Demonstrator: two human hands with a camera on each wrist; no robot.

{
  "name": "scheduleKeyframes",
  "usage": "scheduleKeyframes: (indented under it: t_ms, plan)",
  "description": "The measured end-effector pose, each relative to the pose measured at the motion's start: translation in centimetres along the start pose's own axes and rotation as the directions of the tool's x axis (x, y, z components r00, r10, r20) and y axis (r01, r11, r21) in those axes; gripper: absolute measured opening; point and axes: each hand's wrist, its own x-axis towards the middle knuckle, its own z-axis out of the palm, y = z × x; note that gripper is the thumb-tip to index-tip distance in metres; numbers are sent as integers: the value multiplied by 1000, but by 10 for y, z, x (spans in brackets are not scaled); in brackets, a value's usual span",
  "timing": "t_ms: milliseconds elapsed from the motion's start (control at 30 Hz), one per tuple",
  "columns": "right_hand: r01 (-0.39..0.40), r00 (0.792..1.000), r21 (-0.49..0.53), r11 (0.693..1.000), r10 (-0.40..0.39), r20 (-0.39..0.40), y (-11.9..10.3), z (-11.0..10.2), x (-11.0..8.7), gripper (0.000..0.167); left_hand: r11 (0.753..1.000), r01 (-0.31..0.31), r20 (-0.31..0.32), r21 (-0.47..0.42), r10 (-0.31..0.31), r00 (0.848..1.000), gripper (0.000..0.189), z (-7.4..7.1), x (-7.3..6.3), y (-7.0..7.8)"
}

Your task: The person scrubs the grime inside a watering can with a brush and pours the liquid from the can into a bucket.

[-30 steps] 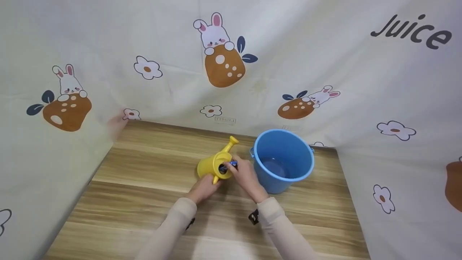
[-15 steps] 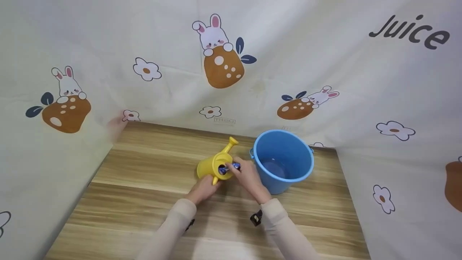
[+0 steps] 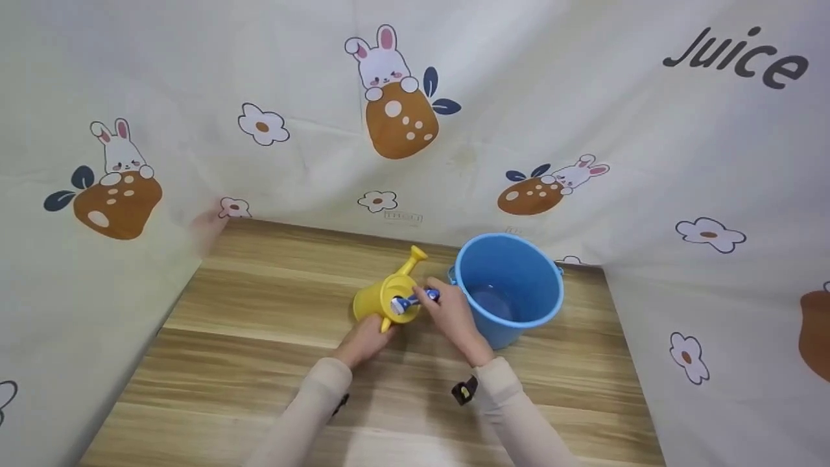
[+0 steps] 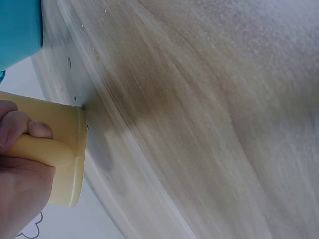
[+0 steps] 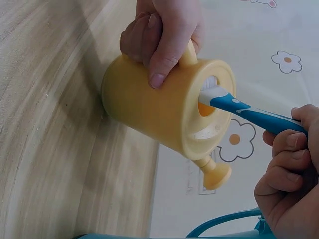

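Note:
A yellow watering can (image 3: 373,301) stands tilted on the wooden surface, its round opening turned toward my right hand. My left hand (image 3: 366,340) grips its handle, fingers curled around and thumb on top in the right wrist view. My right hand (image 3: 452,314) pinches the handle of a blue and white brush (image 5: 254,115). The white brush head lies right at the can's opening, with its bristles partly past the rim. Most of the left hand falls outside the left wrist view, where the can's base (image 4: 70,184) shows.
A blue bucket (image 3: 499,334) stands close to the right of the watering can, beside my right hand. Behind and at both sides hangs a pale cloth (image 3: 311,168) printed with rabbits and flowers. The wooden surface (image 3: 246,363) extends toward me.
My right hand has moved slightly right, drawing the brush outward from the can, so its white head now shows at the opening. The left hand and can stay put.

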Motion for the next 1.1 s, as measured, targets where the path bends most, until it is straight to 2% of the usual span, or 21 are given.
scheduleKeyframes:
  t_ms: [233,467,600,867,1100]
  plan:
    - [-11,1000,29,1000,12,-19,1,7,0,28,1000,-4,5,-26,4,1000,19,0,-1,1]
    - [-8,998,65,998,11,-59,1,21,0,24,1000,-7,-4,-6,7,1000,19,1,0,-1]
    - [-37,998,78,996,42,-54,2,30,0,25,1000,4,14,-26,-4,1000,19,0,0,-1]
    - [-93,995,24,995,93,-18,1,33,-1,27,998,5,6,-59,-5,1000,21,-1,1,-2]
    - [-176,981,-14,984,176,87,0,30,-5,42,997,1,5,-73,-1,1000,17,-2,1,-1]
